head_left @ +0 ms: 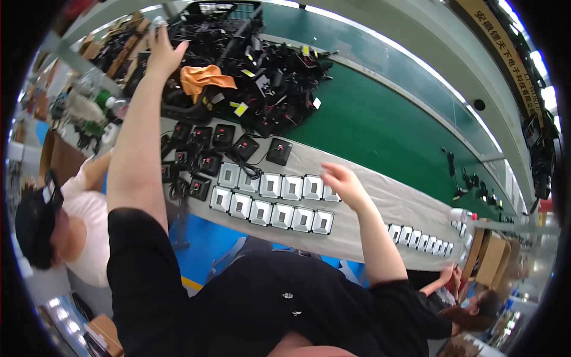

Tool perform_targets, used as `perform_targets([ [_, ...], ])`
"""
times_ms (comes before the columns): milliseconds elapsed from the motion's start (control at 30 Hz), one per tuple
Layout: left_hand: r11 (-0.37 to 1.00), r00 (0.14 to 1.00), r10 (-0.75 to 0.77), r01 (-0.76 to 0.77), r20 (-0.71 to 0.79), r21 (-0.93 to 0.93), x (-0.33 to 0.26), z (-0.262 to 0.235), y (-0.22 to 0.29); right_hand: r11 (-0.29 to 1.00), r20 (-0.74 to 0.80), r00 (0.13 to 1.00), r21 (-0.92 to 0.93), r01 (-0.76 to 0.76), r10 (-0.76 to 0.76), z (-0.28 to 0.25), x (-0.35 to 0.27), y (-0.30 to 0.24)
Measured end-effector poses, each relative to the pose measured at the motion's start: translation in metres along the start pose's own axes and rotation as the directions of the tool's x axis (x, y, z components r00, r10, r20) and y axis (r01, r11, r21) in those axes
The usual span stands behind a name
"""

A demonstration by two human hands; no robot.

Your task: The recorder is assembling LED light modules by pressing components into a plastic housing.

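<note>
My left hand (165,56) reaches up to the far left, its fingers stretched and thumb spread, beside a heap of black cabled parts (279,77). An orange cloth (205,80) lies on that heap, just right of my left forearm. My right hand (345,184) hovers over the right end of the farther of two rows of square floodlight housings (270,185), its fingers loosely extended with nothing visible in them. The housings have silver-white reflectors facing up. Beyond their left end sit several black square lamp units (223,137) with cables; one lone black unit (279,152) sits right of these.
A grey cloth (369,202) covers the near bench, with a green surface (369,119) behind. Another row of housings (419,239) extends right, near a clear bottle (461,215). One person (83,232) is close on my left; another (470,306) works at the right end.
</note>
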State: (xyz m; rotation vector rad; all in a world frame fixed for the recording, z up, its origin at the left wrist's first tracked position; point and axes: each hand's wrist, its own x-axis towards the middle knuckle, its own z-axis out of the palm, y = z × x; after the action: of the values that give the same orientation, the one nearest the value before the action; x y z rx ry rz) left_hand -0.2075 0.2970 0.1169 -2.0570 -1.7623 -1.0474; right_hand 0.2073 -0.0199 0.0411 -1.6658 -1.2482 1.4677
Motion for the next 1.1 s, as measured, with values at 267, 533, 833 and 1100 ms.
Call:
perform_targets([
  [267, 0.785, 0.915, 0.037, 0.222, 0.401, -0.578, -0.143, -0.014, 0.088, 0.807, -0.484, 0.813, -0.59, -0.029, -0.324, 0.021, 0.229, 0.022],
  [533, 0.37, 0.573, -0.068, 0.775, 0.817, -0.513, -0.229, -0.033, 0.121, 0.819, -0.649, 0.629, -0.572, -0.034, -0.427, 0.007, 0.247, 0.029],
  [833, -0.228, 0.509, 0.261, 0.858, 0.82, -0.46, -0.167, -0.07, 0.232, 0.408, -0.299, 0.292, -0.783, 0.469, -0.909, -0.02, 0.029, -0.103],
  [1100, -0.407, 0.56, 0.431, 0.82, 0.707, -0.402, -0.159, -0.128, 0.336, 0.418, -0.094, 0.491, -0.674, 0.609, -0.866, -0.016, -0.114, -0.144],
])
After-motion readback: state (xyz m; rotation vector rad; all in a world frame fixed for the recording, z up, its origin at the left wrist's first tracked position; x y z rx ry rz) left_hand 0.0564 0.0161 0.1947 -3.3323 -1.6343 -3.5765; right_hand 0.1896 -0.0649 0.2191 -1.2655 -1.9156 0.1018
